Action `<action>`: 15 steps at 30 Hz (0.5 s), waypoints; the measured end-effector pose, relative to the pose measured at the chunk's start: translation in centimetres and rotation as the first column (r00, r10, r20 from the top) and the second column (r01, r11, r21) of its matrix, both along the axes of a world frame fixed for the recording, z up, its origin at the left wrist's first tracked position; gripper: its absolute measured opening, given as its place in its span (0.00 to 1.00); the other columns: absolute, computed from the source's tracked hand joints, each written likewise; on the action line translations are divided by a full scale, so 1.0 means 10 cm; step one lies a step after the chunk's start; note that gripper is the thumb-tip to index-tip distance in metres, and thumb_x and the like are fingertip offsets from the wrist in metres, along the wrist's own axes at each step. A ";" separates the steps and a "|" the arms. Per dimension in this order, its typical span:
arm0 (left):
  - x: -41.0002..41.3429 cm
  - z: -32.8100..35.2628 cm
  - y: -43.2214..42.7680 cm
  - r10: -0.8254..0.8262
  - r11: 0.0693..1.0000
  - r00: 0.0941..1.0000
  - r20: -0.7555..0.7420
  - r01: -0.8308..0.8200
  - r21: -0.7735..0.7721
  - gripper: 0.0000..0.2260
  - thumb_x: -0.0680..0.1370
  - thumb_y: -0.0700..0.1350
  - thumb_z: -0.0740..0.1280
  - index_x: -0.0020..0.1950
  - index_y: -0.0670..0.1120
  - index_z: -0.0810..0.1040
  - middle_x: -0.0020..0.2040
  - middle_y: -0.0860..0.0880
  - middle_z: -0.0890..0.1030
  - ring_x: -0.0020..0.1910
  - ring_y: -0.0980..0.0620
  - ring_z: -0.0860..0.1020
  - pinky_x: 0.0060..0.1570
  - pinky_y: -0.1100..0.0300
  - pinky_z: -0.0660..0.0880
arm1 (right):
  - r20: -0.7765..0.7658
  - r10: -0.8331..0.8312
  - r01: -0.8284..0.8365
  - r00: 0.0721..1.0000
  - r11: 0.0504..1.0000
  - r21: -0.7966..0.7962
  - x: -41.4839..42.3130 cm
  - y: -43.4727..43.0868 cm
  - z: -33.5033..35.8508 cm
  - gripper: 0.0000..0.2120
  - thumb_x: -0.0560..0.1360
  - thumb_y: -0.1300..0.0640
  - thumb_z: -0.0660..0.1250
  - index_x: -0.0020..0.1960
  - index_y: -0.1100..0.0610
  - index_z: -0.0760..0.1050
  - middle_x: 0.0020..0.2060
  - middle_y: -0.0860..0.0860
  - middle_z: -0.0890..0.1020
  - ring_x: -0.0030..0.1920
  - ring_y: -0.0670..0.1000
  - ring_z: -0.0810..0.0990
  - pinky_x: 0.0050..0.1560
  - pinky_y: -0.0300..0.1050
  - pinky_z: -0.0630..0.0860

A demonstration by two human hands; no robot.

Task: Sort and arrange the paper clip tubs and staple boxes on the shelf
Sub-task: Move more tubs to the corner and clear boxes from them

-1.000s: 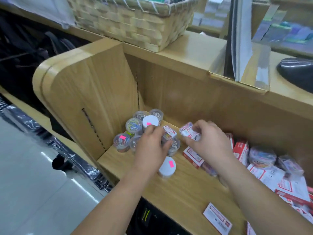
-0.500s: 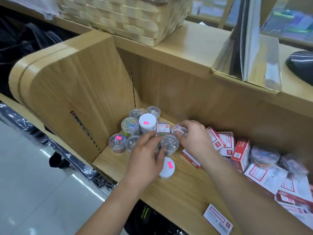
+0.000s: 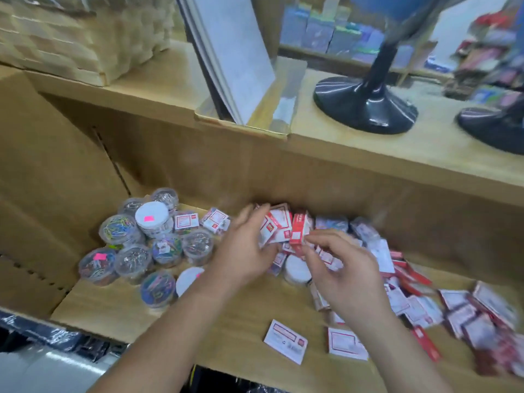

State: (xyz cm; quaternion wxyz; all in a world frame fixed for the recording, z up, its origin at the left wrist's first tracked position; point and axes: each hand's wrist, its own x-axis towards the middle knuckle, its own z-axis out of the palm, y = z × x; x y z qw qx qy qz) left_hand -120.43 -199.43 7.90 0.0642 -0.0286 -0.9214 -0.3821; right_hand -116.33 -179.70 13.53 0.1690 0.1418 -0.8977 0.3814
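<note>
Several clear paper clip tubs [image 3: 122, 231] stand clustered in the shelf's left corner, one with a white lid [image 3: 153, 218]. Red-and-white staple boxes [image 3: 276, 226] lie heaped to their right, the heap spreading along the shelf [image 3: 241, 321] to the far right [image 3: 467, 316]. My left hand [image 3: 243, 251] reaches over the heap, its straight fingers touching the white boxes. My right hand [image 3: 340, 270] is beside it, index finger and thumb pinching the lower end of a red staple box [image 3: 297, 228]. A white-lidded tub [image 3: 296, 272] lies partly hidden under both hands.
Two flat staple boxes [image 3: 285, 340] lie near the shelf's front edge. Above, the counter holds a wicker basket [image 3: 71, 38], a stack of sheets in a clear holder [image 3: 232, 58] and two black stand bases [image 3: 365, 106]. A wooden side panel [image 3: 42, 180] closes the left.
Both hands have moved right, from the tub cluster to the staple box heap. My left hand has let go of the tub. The view has swung right.
</note>
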 end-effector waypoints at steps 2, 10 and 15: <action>-0.13 -0.04 0.08 0.017 0.998 1.000 0.011 -0.016 -0.059 0.34 0.70 0.55 0.72 0.75 0.51 0.71 0.69 0.45 0.71 0.68 0.42 0.71 0.69 0.51 0.69 | 0.003 -0.077 0.077 0.997 0.994 0.073 0.02 0.28 -0.05 0.07 0.74 0.55 0.73 0.52 0.53 0.83 0.52 0.44 0.83 0.54 0.44 0.81 0.58 0.29 0.70; 0.12 0.07 0.33 0.067 0.994 0.989 -0.132 -0.055 0.091 0.24 0.70 0.48 0.68 0.67 0.47 0.80 0.72 0.46 0.73 0.70 0.48 0.73 0.71 0.52 0.69 | -0.053 -0.325 0.329 0.944 0.934 0.138 -0.10 0.82 -0.04 0.14 0.72 0.57 0.75 0.58 0.53 0.81 0.47 0.49 0.74 0.52 0.52 0.76 0.51 0.43 0.71; 0.06 0.23 0.90 -0.135 0.990 0.967 -0.215 0.121 -0.077 0.22 0.74 0.50 0.70 0.67 0.44 0.78 0.61 0.47 0.80 0.64 0.45 0.74 0.66 0.54 0.70 | 0.213 -0.380 0.333 0.900 0.916 0.225 -0.32 0.97 -0.10 0.17 0.74 0.48 0.72 0.58 0.57 0.78 0.48 0.51 0.77 0.55 0.57 0.77 0.48 0.45 0.69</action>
